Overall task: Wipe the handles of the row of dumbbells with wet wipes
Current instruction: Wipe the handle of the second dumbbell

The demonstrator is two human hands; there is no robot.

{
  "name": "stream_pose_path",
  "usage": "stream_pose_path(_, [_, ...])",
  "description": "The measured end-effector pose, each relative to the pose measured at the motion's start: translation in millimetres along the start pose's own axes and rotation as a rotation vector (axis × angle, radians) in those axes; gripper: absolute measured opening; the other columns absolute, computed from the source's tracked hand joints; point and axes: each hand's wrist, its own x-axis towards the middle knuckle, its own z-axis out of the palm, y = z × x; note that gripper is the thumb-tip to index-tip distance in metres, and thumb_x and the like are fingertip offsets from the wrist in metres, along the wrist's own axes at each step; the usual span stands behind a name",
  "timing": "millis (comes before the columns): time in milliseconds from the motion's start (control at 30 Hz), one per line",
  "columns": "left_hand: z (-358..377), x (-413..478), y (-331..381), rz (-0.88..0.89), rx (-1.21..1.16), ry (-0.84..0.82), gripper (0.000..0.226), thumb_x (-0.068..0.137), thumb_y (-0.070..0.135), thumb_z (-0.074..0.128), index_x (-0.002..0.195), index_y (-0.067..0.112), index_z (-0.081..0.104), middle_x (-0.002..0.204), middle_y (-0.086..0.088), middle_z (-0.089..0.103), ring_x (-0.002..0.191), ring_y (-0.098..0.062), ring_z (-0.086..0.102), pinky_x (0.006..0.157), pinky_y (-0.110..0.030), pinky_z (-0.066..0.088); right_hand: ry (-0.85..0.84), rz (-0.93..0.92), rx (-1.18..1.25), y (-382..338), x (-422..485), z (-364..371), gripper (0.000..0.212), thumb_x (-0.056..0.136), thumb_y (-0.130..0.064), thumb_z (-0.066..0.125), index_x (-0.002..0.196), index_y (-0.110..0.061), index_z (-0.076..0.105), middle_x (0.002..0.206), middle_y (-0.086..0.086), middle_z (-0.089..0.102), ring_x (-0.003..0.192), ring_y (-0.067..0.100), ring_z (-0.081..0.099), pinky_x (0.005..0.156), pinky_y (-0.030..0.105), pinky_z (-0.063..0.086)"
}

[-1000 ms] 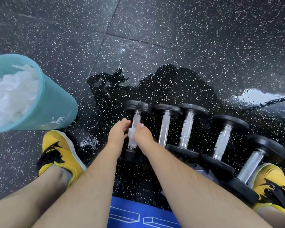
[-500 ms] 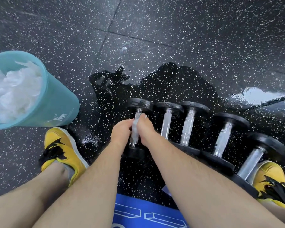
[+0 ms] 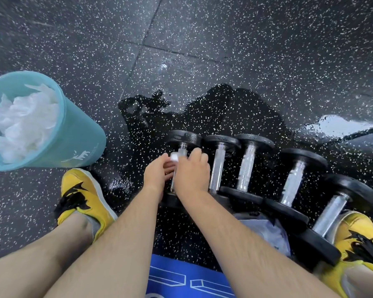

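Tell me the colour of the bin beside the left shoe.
The bin is teal, shown best in the head view.

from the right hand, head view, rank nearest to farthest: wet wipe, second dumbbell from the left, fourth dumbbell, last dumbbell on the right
1. wet wipe, at the fingertips of the right hand
2. second dumbbell, right beside the hand, on its right
3. fourth dumbbell, further right along the row
4. last dumbbell, right end of the row, by the yellow shoe
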Motion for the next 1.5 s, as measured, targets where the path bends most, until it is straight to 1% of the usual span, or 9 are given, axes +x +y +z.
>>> stream_pose_path(67, [-1.7,1.2,-0.7,-0.001,0.007,0.003,0.021,0.095,0.026,0.057,0.099,0.01,0.072,0.093,-0.006,0.072,0.081,-0.016,0.069,0.07,-0.028,0.057,0.002,-0.167,0.109,7.2,-1.7,7.4,0.037,0.089,-0.014,0.065,0.125,-0.016,0.063,0.114,0.012,0.049,0.099,0.03,0.05,0.082,0.041,0.051])
stream_pose_path(200, [-5.7,-2.9,-3.3,0.086,0.18,0.04,0.013,0.086,0.035,0.065,0.09,0.026,0.074,0.093,0.002,0.076,0.089,-0.018,0.071,0.081,-0.035,0.057,-0.36,-0.214,0.28,20.6,-6.5,9.7,0.056,0.096,-0.029,0.05,0.151,-0.025,0.04,0.128,0.007,0.038,0.114,0.028,0.042,0.097,0.043,0.046])
stream_pose_path(400, [3.4,-10.9,-6.4,0.365,0.725,0.194,0.015,0.092,0.023,0.062,0.106,0.028,0.061,0.109,0.003,0.056,0.091,-0.015,0.057,0.071,-0.026,0.04,-0.326,-0.076,0.575,32.0,4.2,2.3,0.031,0.098,-0.022,0.045,0.122,-0.022,0.064,0.114,0.004,0.059,0.104,0.022,0.058,0.091,0.037,0.049])
stream_pose_path(500, [10.1,-24.2,-14.2,0.41,0.937,0.259,0.008,0.094,0.023,0.055,0.09,0.022,0.062,0.102,0.001,0.051,0.086,-0.017,0.052,0.07,-0.032,0.039,-0.282,0.105,0.696,31.9,10.0,0.8,0.025,0.096,-0.026,0.054,0.119,-0.016,0.053,0.096,0.004,0.068,0.089,0.022,0.063,0.076,0.037,0.051])
stream_pose_path(567, [14.7,-28.9,-19.8,0.404,0.964,0.216,0.026,0.096,0.029,0.05,0.075,0.019,0.061,0.09,-0.004,0.059,0.072,-0.022,0.057,0.058,-0.034,0.043,-0.285,0.122,0.635,31.5,18.9,0.8,0.012,0.095,-0.024,0.056,0.09,-0.013,0.058,0.079,0.002,0.062,0.071,0.017,0.056,0.06,0.032,0.043])
stream_pose_path(667, [15.4,-34.1,-16.7,0.337,1.01,0.162,0.04,0.093,0.034,0.05,0.056,0.019,0.049,0.075,-0.012,0.059,0.058,-0.026,0.052,0.047,-0.03,0.035,-0.434,0.172,0.517,32.3,27.1,0.2,0.041,0.093,-0.023,0.061,0.057,-0.017,0.042,0.058,-0.002,0.044,0.053,0.014,0.039,0.047,0.026,0.028])
stream_pose_path(833, [13.4,-49.8,13.5,0.139,1.372,0.019,0.017,0.088,0.014,0.057,0.099,0.011,0.071,0.102,-0.012,0.069,0.091,-0.031,0.065,0.074,-0.032,0.051,-0.694,0.101,0.383,38.2,17.2,-3.7,0.033,0.089,-0.032,0.066,0.067,-0.006,0.065,0.061,0.004,0.05,0.062,0.022,0.045,0.06,0.028,0.04])
stream_pose_path(1167, [22.6,-10.5,23.1,0.314,1.002,0.152,0.017,0.088,0.002,0.06,0.077,0.009,0.072,0.09,-0.005,0.072,0.079,-0.023,0.064,0.072,-0.04,0.056,-0.243,0.301,0.709,37.7,37.5,-0.8,0.023,0.088,-0.013,0.069,0.066,-0.018,0.068,0.066,-0.008,0.064,0.059,0.012,0.056,0.052,0.026,0.045])
stream_pose_path(1500, [1.2,-3.2,29.8,0.149,1.307,-0.07,0.008,0.09,0.018,0.073,0.097,0.016,0.076,0.093,-0.003,0.074,0.086,-0.02,0.068,0.073,-0.03,0.05,-0.533,0.138,0.3,24.6,35.0,-2.5,0.009,0.085,-0.014,0.071,0.085,-0.007,0.076,0.08,0.002,0.07,0.085,0.021,0.072,0.076,0.031,0.06])
